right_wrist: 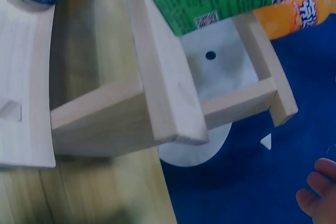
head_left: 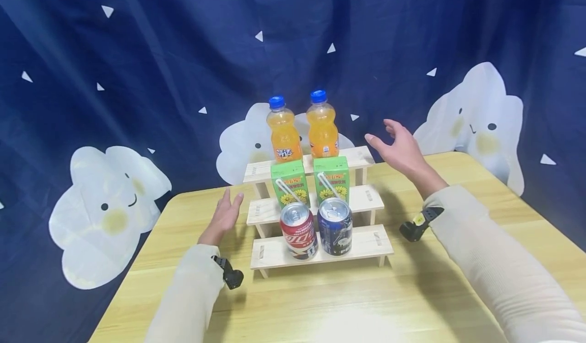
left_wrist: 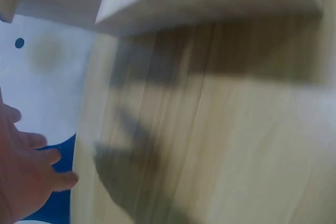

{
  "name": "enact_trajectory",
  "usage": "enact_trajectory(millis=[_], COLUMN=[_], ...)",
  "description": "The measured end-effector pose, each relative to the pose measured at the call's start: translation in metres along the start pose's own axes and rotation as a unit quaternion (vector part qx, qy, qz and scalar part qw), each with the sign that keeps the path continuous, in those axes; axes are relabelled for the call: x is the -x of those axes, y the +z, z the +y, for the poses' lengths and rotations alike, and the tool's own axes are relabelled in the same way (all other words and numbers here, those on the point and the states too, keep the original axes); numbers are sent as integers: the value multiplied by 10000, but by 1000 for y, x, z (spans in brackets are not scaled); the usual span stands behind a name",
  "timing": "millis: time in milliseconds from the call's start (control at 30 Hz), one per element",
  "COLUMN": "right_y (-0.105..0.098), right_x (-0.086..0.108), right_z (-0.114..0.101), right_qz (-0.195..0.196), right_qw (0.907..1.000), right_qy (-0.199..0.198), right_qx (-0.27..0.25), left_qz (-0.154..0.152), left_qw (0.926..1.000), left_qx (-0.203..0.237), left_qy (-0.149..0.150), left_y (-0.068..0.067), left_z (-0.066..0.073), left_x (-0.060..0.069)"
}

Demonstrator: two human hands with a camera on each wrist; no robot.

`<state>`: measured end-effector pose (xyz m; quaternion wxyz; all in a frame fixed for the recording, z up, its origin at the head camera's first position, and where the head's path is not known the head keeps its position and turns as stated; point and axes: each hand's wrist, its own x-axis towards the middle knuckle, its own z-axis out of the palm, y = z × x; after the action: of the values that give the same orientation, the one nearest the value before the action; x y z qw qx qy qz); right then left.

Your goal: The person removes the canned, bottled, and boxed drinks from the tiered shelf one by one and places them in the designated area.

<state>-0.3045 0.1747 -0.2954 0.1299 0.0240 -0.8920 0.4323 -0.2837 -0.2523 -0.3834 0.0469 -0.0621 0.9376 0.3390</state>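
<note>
A three-step wooden display stand [head_left: 270,252] sits on the table. Two orange soda bottles [head_left: 285,134] with blue caps stand upright on its top step. Two green drink cartons [head_left: 332,177] are on the middle step, partly hidden by a red can [head_left: 298,231] and a dark blue can [head_left: 335,227] on the lowest step. To the left of the stand, my left hand [head_left: 223,213] is held apart from it with fingers extended. My right hand [head_left: 402,148] is raised to the right of the top step, fingers spread and loosely bent, holding nothing.
The light wooden table [head_left: 183,261] ends at a dark blue curtain [head_left: 192,37] printed with white clouds and small triangles. Black wrist cameras [head_left: 232,278] are strapped over both cream sleeves. Bare tabletop lies in front of the stand.
</note>
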Motion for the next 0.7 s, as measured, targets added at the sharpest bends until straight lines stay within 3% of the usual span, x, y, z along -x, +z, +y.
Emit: enact_trajectory(millis=[100,167,267,367,533,633,700], right_y=[0,0,-1,-1,2,7,10], right_x=[3,5,7,10,12,11,10], right_z=[-6,-11,-17,-22,-26,-30,-32], right_qz=[-20,1,48,62,64,-7,-70], right_qw=[9999,9997,9993,9990,9979,9968,9962], right_qy=[37,29,-3,-29,-137,-181,-172], right_qx=[-143,-240,-359,-433,-634,-784,-847], left_qz=[-175,-336,-610,-844,-1000,-1098,-1157], left_qw=[9952,9842,9538,9215,8902,8756,8705], left_qx=[957,1741,2935,3775,4404,4649,4726], left_qy=[-51,7,219,345,592,720,737], left_y=[6,11,20,30,43,49,53], left_z=[1,3,5,6,2,1,1], left_x=[6,10,14,18,25,28,30])
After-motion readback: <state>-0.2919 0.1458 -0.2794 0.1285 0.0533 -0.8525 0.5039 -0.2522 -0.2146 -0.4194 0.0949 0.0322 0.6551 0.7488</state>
